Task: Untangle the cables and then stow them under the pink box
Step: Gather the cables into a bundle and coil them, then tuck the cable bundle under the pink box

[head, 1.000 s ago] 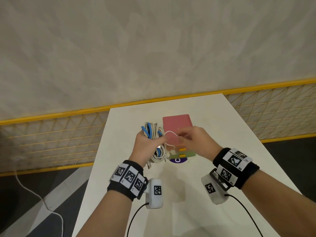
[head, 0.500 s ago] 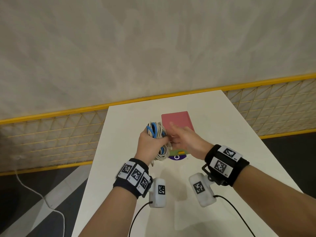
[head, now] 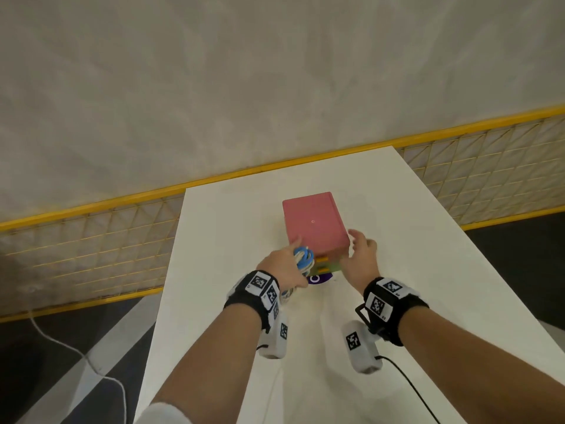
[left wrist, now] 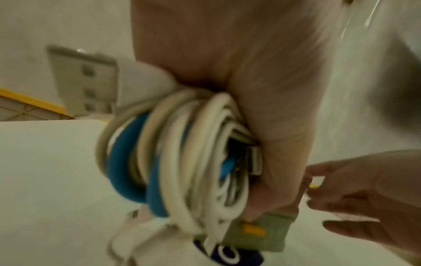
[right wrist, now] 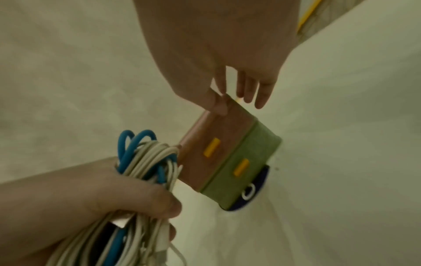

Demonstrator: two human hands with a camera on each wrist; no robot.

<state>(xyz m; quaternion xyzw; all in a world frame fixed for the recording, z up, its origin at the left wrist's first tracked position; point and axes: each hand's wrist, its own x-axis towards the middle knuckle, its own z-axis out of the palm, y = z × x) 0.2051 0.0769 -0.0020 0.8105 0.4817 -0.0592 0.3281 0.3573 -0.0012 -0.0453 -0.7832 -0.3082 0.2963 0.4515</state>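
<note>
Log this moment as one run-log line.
left hand: grips cable bundle | right hand: open at pink box | pink box on green box | cables not stowed

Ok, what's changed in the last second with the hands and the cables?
The right hand let go of the thin white cable it was pinching and moved to the pink box, fingers now open at its right side. The left hand still grips the cable bundle, now lower beside the box. The box stayed put.
</note>
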